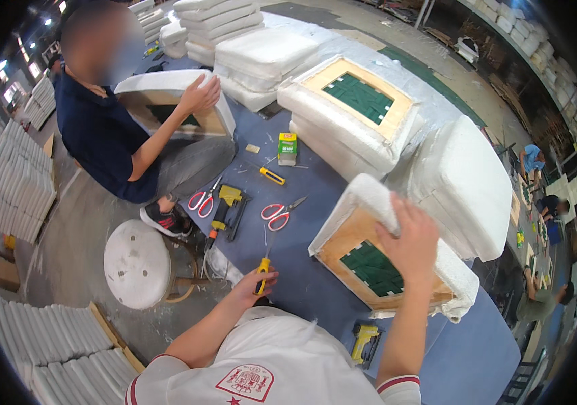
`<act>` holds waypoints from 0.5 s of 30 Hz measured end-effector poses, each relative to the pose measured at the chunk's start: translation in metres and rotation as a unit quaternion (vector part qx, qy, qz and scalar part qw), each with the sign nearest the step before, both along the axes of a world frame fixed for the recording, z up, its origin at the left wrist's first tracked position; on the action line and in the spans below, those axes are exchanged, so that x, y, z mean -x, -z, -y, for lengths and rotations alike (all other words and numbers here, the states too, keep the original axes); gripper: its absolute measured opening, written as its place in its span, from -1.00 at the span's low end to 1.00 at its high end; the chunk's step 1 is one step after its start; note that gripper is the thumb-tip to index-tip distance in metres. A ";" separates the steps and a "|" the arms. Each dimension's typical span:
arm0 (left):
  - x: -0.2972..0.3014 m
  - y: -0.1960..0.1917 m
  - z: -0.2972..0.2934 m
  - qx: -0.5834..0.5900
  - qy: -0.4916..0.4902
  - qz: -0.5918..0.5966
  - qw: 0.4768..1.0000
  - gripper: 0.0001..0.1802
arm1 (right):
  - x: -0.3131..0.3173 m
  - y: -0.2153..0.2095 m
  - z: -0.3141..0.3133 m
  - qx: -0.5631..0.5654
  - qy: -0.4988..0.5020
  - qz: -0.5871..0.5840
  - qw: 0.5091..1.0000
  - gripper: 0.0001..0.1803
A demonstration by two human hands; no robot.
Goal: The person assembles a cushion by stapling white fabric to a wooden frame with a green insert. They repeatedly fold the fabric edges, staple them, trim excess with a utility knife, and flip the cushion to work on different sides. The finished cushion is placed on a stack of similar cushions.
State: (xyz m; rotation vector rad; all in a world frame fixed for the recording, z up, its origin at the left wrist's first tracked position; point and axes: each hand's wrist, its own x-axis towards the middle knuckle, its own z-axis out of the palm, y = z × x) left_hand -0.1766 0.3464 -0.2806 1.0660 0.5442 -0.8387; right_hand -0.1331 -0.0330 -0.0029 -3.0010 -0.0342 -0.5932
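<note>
My left hand (253,286) is closed around the yellow handle of a screwdriver (263,271), its thin shaft pointing away from me over the blue tabletop. With my right hand (410,236) I grip the upper edge of a white upholstered seat cushion (460,280). The cushion stands tilted on the table, its wooden underside facing me. Green webbing (371,268) shows through the frame's square opening. Red-and-white scissors (280,214) lie just beyond the screwdriver's tip. A yellow staple gun (367,343) rests close to my body, below the cushion.
Stacked white cushions (352,145) line the table's far and right sides. A second staple gun (229,210), more scissors (202,200), another screwdriver (272,176) and a green-yellow box (287,148) lie ahead. A co-worker (106,128) sits at left holding a cushion (224,111), behind a round stool (136,263).
</note>
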 end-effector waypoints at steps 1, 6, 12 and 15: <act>-0.008 0.004 0.001 -0.046 0.034 0.044 0.997 -0.70 | 0.002 -0.003 -0.008 0.001 -0.022 0.007 1.000 -0.19; -0.030 0.040 0.014 -0.084 -0.179 -0.024 0.980 -0.66 | 0.030 -0.012 -0.030 -0.010 -0.110 0.028 0.993 -0.27; -0.047 0.055 0.033 0.098 -0.135 -0.067 0.984 -0.58 | 0.083 -0.006 -0.014 -0.079 -0.160 0.109 0.978 -0.47; -0.055 0.054 0.041 0.054 -0.070 -0.057 0.994 -0.59 | 0.103 0.010 -0.010 -0.116 -0.175 0.138 0.968 -0.56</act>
